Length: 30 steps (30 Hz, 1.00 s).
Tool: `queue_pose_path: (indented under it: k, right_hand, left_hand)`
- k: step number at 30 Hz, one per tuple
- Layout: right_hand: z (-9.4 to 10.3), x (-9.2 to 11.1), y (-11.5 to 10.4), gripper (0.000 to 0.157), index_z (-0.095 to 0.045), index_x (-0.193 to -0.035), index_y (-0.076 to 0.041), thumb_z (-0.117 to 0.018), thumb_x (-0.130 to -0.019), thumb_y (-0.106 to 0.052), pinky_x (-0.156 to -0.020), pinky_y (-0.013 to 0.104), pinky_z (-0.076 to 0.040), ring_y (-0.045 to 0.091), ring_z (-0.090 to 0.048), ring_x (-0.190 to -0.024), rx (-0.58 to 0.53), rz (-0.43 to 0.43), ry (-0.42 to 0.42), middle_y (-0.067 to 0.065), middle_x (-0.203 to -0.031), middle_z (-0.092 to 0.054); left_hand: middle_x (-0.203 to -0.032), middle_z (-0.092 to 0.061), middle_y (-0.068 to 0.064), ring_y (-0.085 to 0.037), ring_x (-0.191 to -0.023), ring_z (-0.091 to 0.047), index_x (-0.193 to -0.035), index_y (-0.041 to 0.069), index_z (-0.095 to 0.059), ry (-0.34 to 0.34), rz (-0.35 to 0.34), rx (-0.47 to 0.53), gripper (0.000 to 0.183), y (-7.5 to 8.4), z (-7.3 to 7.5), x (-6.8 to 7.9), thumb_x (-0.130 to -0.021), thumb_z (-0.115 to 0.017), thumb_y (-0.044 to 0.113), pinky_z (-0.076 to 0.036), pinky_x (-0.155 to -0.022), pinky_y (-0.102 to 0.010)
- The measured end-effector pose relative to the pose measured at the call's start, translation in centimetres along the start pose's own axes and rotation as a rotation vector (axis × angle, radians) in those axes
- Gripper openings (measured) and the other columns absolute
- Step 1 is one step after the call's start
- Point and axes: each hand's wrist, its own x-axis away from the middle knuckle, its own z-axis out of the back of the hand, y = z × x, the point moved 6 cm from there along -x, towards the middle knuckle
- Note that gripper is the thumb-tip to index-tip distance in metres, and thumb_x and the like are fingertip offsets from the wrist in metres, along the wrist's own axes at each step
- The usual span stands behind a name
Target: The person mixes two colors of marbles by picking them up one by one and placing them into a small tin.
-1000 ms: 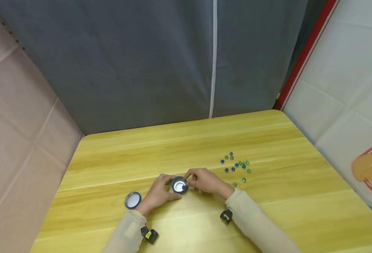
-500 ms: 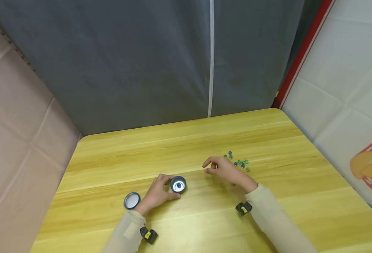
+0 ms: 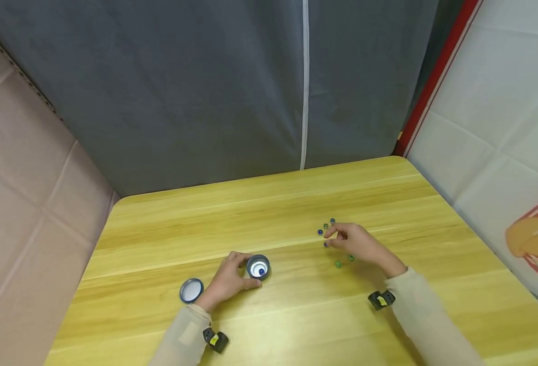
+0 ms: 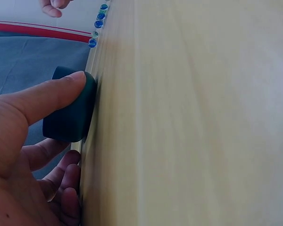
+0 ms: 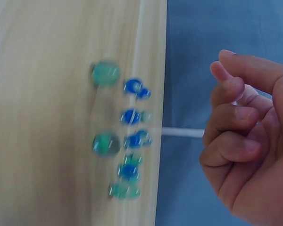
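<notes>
Marbles (image 3: pixel 320 232) lie right of the frame's centre, beside the right hand (image 3: pixel 356 241), loosely bent and apparently empty; the left hand (image 3: pixel 228 280) grips the tin (image 3: pixel 253 266) at lower middle. Pinching one marble lightly should avoid scattering others.

- Round container (image 3: pixel 258 258): dark bluish, silvery white inside
- Lid (image 3: pixel 191 291): white inside, blue rim
- Marbles (image 5: pixel 106 74): some translucent green, some deep blue
- Tabletop (image 3: pixel 182 229): yellow, with streaky wood grain
- Curtain (image 3: pixel 195 101): dark grey, one pale upright stripe
- Sleeves (image 3: pixel 426 310): plain cream
</notes>
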Motion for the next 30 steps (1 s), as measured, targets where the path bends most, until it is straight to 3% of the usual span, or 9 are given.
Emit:
queue_pose_path:
  k: [12, 17, 23, 30]
  right_hand:
    - [1.8, 1.6, 3.9, 0.019, -0.064, -0.103, -0.005, -0.058, -0.090, -0.017, -0.046, 0.021, -0.032, 0.008, -0.035, -0.053, 0.044, -0.067, 0.059, -0.001, -0.062, -0.041]
    - [1.5, 2.1, 5.2, 0.019, -0.064, -0.104, -0.005, -0.056, -0.091, -0.018, -0.047, 0.020, -0.034, 0.008, -0.037, -0.056, 0.031, -0.093, 0.041, 0.001, -0.067, -0.047]
    - [1.1, 2.6, 6.2, 0.017, -0.063, -0.102, -0.005, -0.052, -0.092, -0.014, -0.052, 0.021, -0.035, 0.011, -0.039, -0.064, 0.011, -0.100, -0.004, 0.005, -0.087, -0.061]
    - [0.6, 2.9, 7.0, 0.019, -0.063, -0.104, -0.005, -0.058, -0.088, -0.015, -0.054, 0.021, -0.038, 0.012, -0.042, -0.067, -0.010, -0.122, -0.008, 0.003, -0.077, -0.052]
  left_hand:
    - [-0.115, -0.050, -0.002, -0.024, -0.110, -0.047, -0.124, 0.014, -0.054, -0.009, 0.008, 0.002, 0.069, -0.1, -0.3, -0.1, -0.064, -0.082, 0.034, -0.043, -0.091, -0.044]
    - [-0.115, -0.050, -0.003, -0.025, -0.110, -0.047, -0.124, 0.014, -0.054, -0.008, 0.004, 0.002, 0.069, 0.0, -0.3, -0.1, -0.065, -0.082, 0.035, -0.044, -0.091, -0.045]
    - [-0.115, -0.050, -0.003, -0.025, -0.110, -0.047, -0.124, 0.014, -0.054, -0.001, 0.010, 0.000, 0.069, 0.0, -0.4, 0.0, -0.065, -0.082, 0.035, -0.044, -0.091, -0.045]
    - [-0.114, -0.050, -0.003, -0.025, -0.110, -0.047, -0.123, 0.015, -0.055, 0.008, 0.011, -0.004, 0.068, 0.0, -0.4, 0.1, -0.064, -0.083, 0.035, -0.044, -0.089, -0.044]
